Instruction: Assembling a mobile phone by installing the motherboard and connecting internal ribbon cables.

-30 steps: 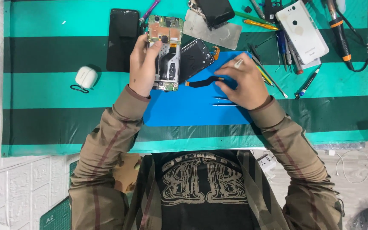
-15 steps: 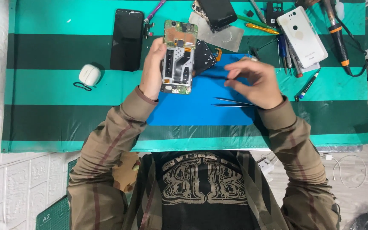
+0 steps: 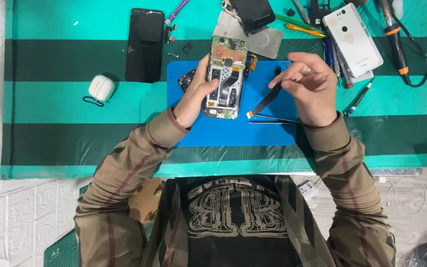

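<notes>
While the opened phone (image 3: 226,79) is gripped by the left hand (image 3: 193,96) over the blue mat (image 3: 233,131), a black ribbon cable (image 3: 265,101), now lifted free, is pinched by the right hand (image 3: 310,89).

Two bare hands work at the bench, the left hand (image 3: 193,96) gripping one opened phone (image 3: 226,79) with its circuit boards exposed, the right hand (image 3: 312,86) pinching one dark ribbon cable (image 3: 265,101). One blue mat (image 3: 233,131) lies on one green striped cloth (image 3: 75,99), with one pair of tweezers (image 3: 273,119) on the mat. Also counted: one black phone (image 3: 145,44) lying flat, one white back cover (image 3: 353,39), one white earbud case (image 3: 101,87), one orange-banded soldering iron (image 3: 394,29) and one yellow pen-like tool (image 3: 305,30).
</notes>
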